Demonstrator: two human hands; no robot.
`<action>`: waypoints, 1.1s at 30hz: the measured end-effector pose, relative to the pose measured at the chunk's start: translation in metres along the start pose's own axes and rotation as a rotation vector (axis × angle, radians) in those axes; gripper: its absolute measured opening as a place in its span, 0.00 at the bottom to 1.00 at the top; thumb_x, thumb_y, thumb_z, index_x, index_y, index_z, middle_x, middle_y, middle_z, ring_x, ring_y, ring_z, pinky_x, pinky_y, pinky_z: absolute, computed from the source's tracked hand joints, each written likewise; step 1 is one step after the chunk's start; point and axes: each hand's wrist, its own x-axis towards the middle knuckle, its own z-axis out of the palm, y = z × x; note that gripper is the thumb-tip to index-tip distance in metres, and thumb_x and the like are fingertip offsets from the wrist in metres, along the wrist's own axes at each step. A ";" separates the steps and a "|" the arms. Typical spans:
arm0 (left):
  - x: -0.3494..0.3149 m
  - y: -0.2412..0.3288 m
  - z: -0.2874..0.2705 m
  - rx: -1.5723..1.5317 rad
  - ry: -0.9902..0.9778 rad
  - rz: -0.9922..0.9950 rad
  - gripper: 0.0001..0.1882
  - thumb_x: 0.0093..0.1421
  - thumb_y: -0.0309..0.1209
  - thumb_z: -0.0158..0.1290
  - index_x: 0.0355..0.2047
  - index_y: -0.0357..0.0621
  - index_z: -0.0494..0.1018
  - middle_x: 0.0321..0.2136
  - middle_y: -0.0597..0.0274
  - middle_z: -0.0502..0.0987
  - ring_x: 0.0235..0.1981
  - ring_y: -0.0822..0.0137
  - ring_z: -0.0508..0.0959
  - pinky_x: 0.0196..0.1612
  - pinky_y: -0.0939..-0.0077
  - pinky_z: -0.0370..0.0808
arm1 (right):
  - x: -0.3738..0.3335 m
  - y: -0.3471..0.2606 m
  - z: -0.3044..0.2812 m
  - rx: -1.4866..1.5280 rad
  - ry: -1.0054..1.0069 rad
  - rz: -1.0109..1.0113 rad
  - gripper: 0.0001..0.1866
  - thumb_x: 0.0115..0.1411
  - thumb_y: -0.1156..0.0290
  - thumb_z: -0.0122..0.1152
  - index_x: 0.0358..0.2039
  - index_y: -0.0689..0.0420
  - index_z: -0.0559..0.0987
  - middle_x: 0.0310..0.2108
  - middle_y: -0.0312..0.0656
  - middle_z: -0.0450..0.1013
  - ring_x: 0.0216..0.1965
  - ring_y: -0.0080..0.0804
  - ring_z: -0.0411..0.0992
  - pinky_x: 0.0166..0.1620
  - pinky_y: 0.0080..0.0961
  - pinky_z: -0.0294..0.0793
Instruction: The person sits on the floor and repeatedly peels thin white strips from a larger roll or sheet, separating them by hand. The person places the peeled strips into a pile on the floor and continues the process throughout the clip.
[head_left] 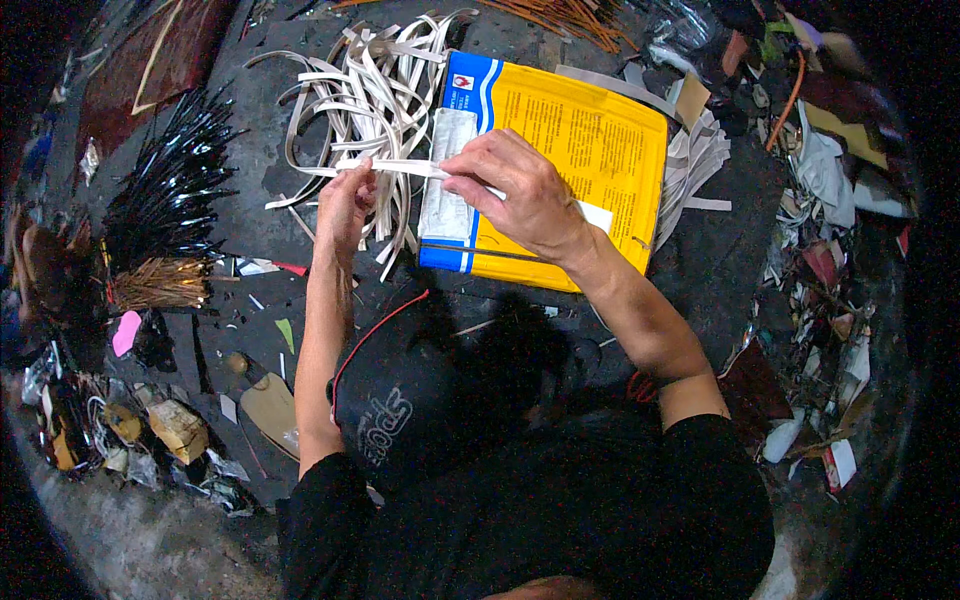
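A narrow white strip (405, 169) is stretched level between my two hands. My left hand (346, 208) pinches its left part, and my right hand (518, 190) is closed on its right part. A white end sticks out past my right wrist, though I cannot tell if it belongs to the same strip. Beneath my right hand lies a flat yellow and blue panel (600, 130) with print on it. A pale, worn rectangular slab (449, 205) rests on the panel's blue side. Beyond my left hand spreads a tangled heap of whitish strips (365, 90).
More pale strips (697, 160) fan out beyond the panel's right edge. To the left lie a bundle of shiny black strips (165, 170) and a brown bundle (165, 284). A blade-like tool (270, 408) sits by my left forearm. Mixed scraps (820, 350) litter the right.
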 end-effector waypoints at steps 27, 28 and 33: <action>-0.023 0.007 0.018 0.127 -0.029 0.030 0.12 0.60 0.36 0.56 0.30 0.38 0.74 0.22 0.68 0.73 0.21 0.81 0.64 0.24 0.88 0.59 | 0.002 0.001 0.001 0.036 -0.013 -0.020 0.06 0.52 0.71 0.63 0.29 0.59 0.77 0.28 0.42 0.70 0.33 0.41 0.71 0.39 0.33 0.71; -0.022 0.008 0.014 0.116 -0.020 0.037 0.12 0.60 0.36 0.56 0.30 0.38 0.74 0.23 0.68 0.73 0.21 0.81 0.64 0.24 0.88 0.59 | 0.004 -0.001 0.003 0.048 -0.015 -0.020 0.06 0.52 0.71 0.63 0.29 0.59 0.77 0.28 0.42 0.70 0.33 0.41 0.71 0.39 0.33 0.71; -0.025 0.015 0.011 0.160 0.000 0.025 0.10 0.59 0.33 0.56 0.31 0.37 0.73 0.24 0.66 0.73 0.21 0.80 0.65 0.25 0.87 0.61 | -0.005 0.003 -0.006 0.037 -0.034 -0.005 0.06 0.53 0.71 0.63 0.28 0.60 0.76 0.28 0.42 0.71 0.34 0.41 0.71 0.39 0.33 0.71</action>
